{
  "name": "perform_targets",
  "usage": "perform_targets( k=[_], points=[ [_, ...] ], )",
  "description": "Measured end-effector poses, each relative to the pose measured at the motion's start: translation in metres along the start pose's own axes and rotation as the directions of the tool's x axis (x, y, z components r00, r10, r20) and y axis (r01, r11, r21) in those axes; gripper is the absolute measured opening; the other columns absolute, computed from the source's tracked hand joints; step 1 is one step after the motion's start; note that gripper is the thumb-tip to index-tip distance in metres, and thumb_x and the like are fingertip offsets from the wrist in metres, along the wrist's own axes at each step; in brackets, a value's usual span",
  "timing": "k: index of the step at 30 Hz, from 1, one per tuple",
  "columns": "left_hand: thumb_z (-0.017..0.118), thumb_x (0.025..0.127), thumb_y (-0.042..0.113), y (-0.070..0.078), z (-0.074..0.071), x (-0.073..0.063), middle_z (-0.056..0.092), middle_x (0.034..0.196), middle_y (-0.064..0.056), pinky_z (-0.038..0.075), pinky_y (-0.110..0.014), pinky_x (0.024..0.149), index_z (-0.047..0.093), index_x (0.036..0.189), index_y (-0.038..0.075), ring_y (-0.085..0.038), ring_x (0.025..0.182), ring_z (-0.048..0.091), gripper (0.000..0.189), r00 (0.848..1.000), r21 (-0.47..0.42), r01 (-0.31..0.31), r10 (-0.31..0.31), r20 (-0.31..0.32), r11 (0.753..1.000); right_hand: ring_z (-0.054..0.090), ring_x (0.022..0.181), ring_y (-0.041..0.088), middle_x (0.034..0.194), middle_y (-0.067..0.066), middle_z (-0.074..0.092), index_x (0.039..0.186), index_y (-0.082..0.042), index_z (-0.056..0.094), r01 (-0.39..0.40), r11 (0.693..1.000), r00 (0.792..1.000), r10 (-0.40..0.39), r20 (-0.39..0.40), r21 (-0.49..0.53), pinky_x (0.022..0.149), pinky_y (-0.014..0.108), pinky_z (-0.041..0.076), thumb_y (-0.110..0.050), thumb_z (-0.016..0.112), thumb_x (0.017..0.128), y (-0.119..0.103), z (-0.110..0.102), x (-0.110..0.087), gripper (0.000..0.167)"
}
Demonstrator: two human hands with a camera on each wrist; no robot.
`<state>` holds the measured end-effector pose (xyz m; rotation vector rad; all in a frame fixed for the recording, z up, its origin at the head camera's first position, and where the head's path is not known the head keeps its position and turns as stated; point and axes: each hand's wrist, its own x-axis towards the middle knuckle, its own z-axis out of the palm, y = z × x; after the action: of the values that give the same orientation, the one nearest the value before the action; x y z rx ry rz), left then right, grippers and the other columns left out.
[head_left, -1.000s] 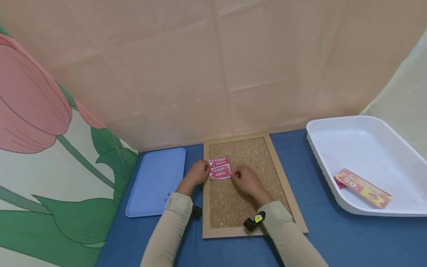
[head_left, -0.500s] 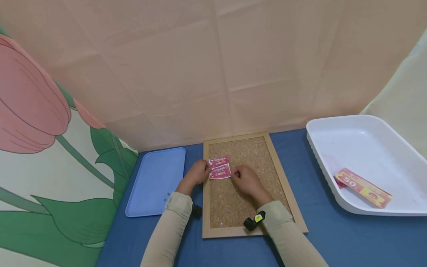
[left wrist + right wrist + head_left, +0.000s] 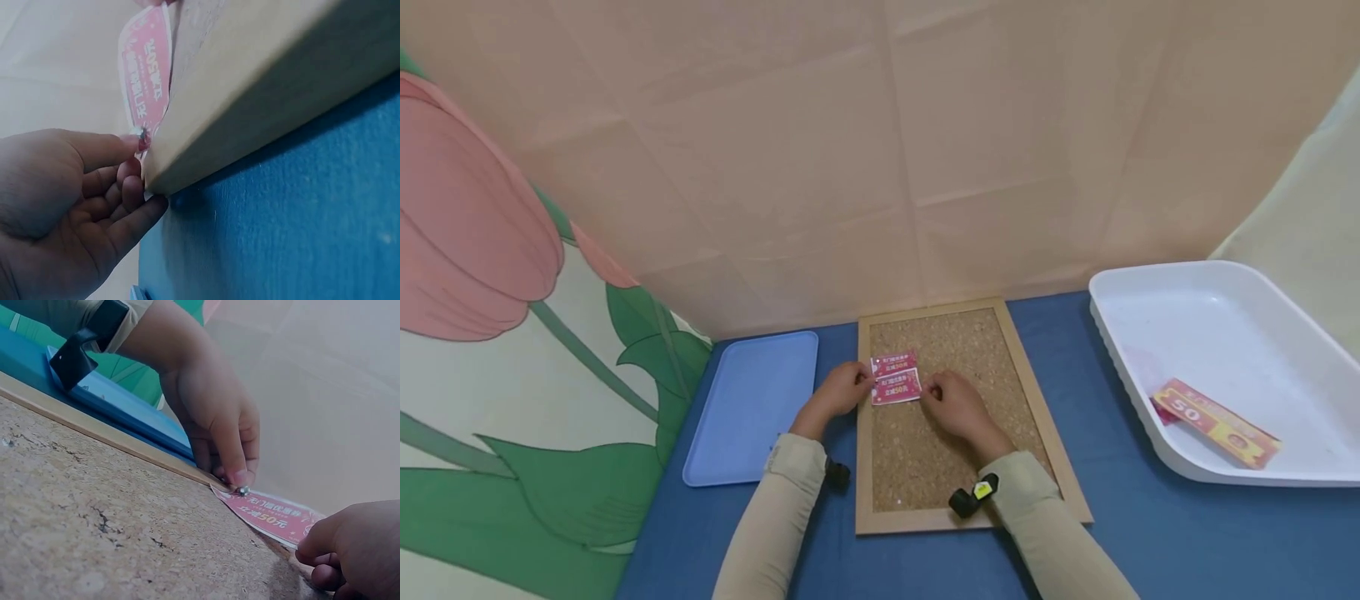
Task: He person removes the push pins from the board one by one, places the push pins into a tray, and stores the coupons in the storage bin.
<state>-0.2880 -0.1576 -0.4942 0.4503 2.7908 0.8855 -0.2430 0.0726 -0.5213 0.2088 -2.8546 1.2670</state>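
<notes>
Two pink coupons lie one above the other on a wood-framed cork board (image 3: pixel 955 467). At the left end of the lower coupon (image 3: pixel 897 388), my left hand (image 3: pixel 841 390) has its thumb on a small shiny push pin (image 3: pixel 244 490). Its other fingers curl against the frame's outer side, as the left wrist view shows. My right hand (image 3: pixel 957 408) pinches the coupon's right end between thumb and finger. The upper coupon (image 3: pixel 893 363) lies just behind, flat on the cork, with a pin at its left end.
Left of the board is a blue tray (image 3: pixel 752 408). A white tub (image 3: pixel 1232 333) stands at the right, with a pink-and-yellow coupon (image 3: pixel 1221 423) and a darker pink piece inside. Another small pin (image 3: pixel 898 502) shows near the board's lower left. A peach cloth hangs behind.
The left hand and forearm have shifted slightly left, and a pin now shows at the lower coupon's left end. The right hand stays in place at the other end.
</notes>
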Motion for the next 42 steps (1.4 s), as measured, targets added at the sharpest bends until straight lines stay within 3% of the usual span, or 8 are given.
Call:
perform_targets(
  k=[10,19,26,31,38,42],
  points=[
    [0.056,0.100,0.022,-0.001,-0.012,-0.015,0.060,0.086,-0.002,0.045,-0.031,0.065,0.066,0.104,0.006,-0.015,0.075,0.052,0.020,0.997,-0.062,-0.055,0.058,0.056,0.997,0.051,0.075,0.020,0.083,0.004,0.056,0.090,-0.011,0.064,-0.006,0.999,1.000,0.005,0.014,0.047,0.061,0.033,0.044,-0.020,0.061,0.093,0.003,-0.002,-0.004,0.010],
    [0.054,0.101,0.024,0.006,-0.023,-0.029,0.063,0.102,-0.004,0.047,-0.036,0.078,0.066,0.110,0.007,-0.017,0.088,0.055,0.023,0.994,-0.105,-0.053,0.063,0.094,0.993,0.051,0.073,0.020,0.081,0.005,0.056,0.088,-0.009,0.063,0.017,0.998,0.999,-0.018,0.027,0.069,0.060,0.033,0.043,-0.017,0.060,0.094,0.010,-0.011,-0.009,0.010],
    [0.054,0.101,0.026,0.004,-0.040,-0.050,0.063,0.103,-0.001,0.048,-0.039,0.080,0.066,0.109,0.009,-0.016,0.092,0.056,0.022,0.999,-0.112,-0.024,0.029,0.046,0.993,0.052,0.078,0.020,0.086,0.004,0.057,0.095,-0.009,0.064,-0.003,0.999,0.999,0.001,0.035,0.052,0.064,0.033,0.044,-0.021,0.057,0.096,0.019,-0.029,-0.019,0.014],
    [0.053,0.101,0.028,0.002,-0.050,-0.063,0.062,0.101,0.000,0.047,-0.039,0.079,0.065,0.110,0.010,-0.017,0.090,0.055,0.023,1.000,-0.123,-0.017,0.017,-0.005,0.992,0.052,0.077,0.020,0.087,0.005,0.058,0.098,-0.007,0.063,0.003,0.998,1.000,-0.004,0.024,0.063,0.062,0.033,0.044,-0.020,0.054,0.098,0.024,-0.056,-0.031,0.015],
    [0.054,0.101,0.029,-0.003,-0.055,-0.074,0.061,0.099,0.000,0.046,-0.037,0.075,0.064,0.109,0.011,-0.018,0.089,0.054,0.021,0.997,-0.139,0.035,-0.045,-0.069,0.990,0.051,0.076,0.021,0.084,0.006,0.058,0.099,-0.005,0.062,0.050,0.997,0.998,-0.048,-0.032,0.065,0.061,0.033,0.043,-0.017,0.055,0.099,0.025,-0.093,-0.047,0.014],
    [0.054,0.101,0.029,-0.005,-0.057,-0.077,0.061,0.099,0.000,0.046,-0.039,0.077,0.063,0.108,0.012,-0.018,0.090,0.055,0.020,0.995,-0.129,0.027,-0.039,-0.091,0.991,0.049,0.074,0.022,0.083,0.008,0.056,0.100,-0.002,0.061,0.067,0.995,0.996,-0.063,-0.057,0.071,0.058,0.033,0.042,-0.016,0.055,0.099,0.027,-0.107,-0.053,0.015]
  ],
)
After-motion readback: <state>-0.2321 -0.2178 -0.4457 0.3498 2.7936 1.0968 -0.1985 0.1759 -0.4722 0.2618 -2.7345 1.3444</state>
